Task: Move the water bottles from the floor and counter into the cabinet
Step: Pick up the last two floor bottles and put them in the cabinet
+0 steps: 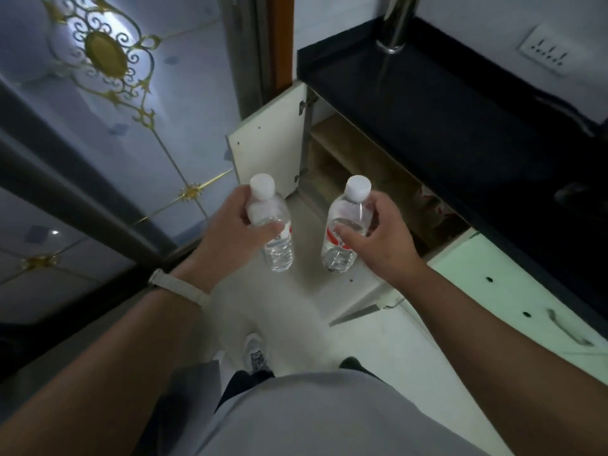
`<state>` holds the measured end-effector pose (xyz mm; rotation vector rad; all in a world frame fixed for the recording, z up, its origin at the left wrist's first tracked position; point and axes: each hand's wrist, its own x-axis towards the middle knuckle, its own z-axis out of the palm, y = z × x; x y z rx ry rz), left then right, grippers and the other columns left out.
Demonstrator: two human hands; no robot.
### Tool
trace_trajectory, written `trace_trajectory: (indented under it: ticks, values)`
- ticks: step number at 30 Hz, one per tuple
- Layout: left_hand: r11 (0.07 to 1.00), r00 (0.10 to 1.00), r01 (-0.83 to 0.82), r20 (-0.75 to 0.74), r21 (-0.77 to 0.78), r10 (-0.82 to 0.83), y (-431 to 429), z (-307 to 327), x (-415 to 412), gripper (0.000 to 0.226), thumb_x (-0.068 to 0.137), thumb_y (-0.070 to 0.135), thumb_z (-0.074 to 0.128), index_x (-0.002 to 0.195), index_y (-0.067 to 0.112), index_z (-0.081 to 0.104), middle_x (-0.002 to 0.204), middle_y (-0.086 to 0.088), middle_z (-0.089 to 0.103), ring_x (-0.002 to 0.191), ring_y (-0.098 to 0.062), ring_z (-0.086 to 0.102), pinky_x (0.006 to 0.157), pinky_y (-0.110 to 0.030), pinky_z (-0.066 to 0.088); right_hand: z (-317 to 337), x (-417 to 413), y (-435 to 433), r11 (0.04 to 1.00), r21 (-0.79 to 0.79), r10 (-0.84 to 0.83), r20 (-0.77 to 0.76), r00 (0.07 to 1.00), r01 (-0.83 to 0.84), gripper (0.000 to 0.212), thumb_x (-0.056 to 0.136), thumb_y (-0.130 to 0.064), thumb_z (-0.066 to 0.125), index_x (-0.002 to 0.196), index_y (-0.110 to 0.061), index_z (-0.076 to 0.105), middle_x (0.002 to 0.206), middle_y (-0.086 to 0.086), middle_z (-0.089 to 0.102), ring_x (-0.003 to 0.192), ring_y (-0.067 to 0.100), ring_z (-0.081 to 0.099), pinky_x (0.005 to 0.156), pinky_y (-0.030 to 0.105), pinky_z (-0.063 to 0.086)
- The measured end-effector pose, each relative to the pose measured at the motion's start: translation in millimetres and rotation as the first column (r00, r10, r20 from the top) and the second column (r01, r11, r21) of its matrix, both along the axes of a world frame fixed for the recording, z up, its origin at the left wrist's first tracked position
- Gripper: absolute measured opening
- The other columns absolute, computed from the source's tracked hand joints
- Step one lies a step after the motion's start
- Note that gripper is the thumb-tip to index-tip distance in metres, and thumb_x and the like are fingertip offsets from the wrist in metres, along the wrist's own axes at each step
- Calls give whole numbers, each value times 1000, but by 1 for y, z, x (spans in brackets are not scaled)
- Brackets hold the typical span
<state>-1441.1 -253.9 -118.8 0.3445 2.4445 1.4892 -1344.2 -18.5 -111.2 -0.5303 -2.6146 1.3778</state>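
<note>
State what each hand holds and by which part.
The left hand grips the left water bottle round its upper body; the right hand grips the right water bottle the same way.

Clear bottles point(276, 232) with white caps and red-white labels; black counter point(444, 103), upper right; gold scrollwork on pale door point(108, 51), upper left.

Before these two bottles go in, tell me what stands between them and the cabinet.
Nothing visible does. The left hand grips one bottle, the right hand the other bottle, both in front of the cabinet. Its left door is swung wide. A blurred red-and-white thing lies inside, off to the right.
</note>
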Motion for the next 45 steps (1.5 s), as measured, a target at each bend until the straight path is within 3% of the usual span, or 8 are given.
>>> trace_trajectory:
  ticks: [4,9,13,23,28,32,41,45]
  values:
    - [992,992,123,-4,-2,-123,4,4,-49,49,77,26,81,117,30,53,104,13,67,93,-4,67,80,-29,55,5,-11,-14,991,5,-136,39,990,136,63,75,-46,77,128,-32,45,120,-10,53,105,6,55,80,17,45]
    - [971,972,229,35,72,-232,21,1,-83,57,70,32,82,120,25,55,107,5,69,97,-16,69,84,-47,58,10,-15,-15,958,10,-287,49,957,287,59,74,-50,76,120,-42,39,120,-12,51,101,3,55,77,17,45]
    - [949,950,306,39,71,-310,42,-4,-107,62,68,35,81,123,24,54,111,2,69,100,-19,69,86,-51,57,3,-21,-4,923,20,-385,63,921,384,62,73,-52,74,124,-39,40,121,-13,51,104,6,55,82,24,48]
    - [886,881,463,116,-9,-459,113,-39,-168,57,76,27,82,123,27,50,111,6,66,102,-15,67,81,-32,57,-46,-72,47,841,-33,-533,123,837,540,65,76,-45,76,130,-29,45,122,-11,50,103,5,53,75,15,40]
    - [845,842,528,176,-80,-510,163,-71,-210,64,72,33,84,126,26,50,113,6,66,104,-15,66,90,-42,57,-80,-109,87,811,-89,-555,197,808,578,56,74,-43,78,118,-36,43,119,-10,49,98,3,53,77,17,41]
    - [827,840,540,163,-155,-517,201,-99,-236,66,74,28,85,130,22,51,117,5,65,106,-15,64,88,-30,54,-109,-134,115,783,-106,-578,237,781,613,54,74,-42,78,113,-38,41,115,-12,48,94,0,53,74,15,40]
    - [789,796,596,242,-149,-555,262,-184,-283,65,68,43,85,122,34,52,110,13,67,101,-8,66,91,-42,55,-190,-171,158,714,-77,-648,306,698,696,55,75,-42,77,120,-30,48,117,-10,49,99,5,53,78,23,45]
    - [774,777,620,238,-128,-583,290,-225,-297,60,72,38,85,121,35,52,113,13,65,104,-7,64,91,-33,54,-233,-186,172,654,-59,-718,264,644,754,51,74,-41,77,114,-30,47,115,-8,52,100,8,54,83,31,51]
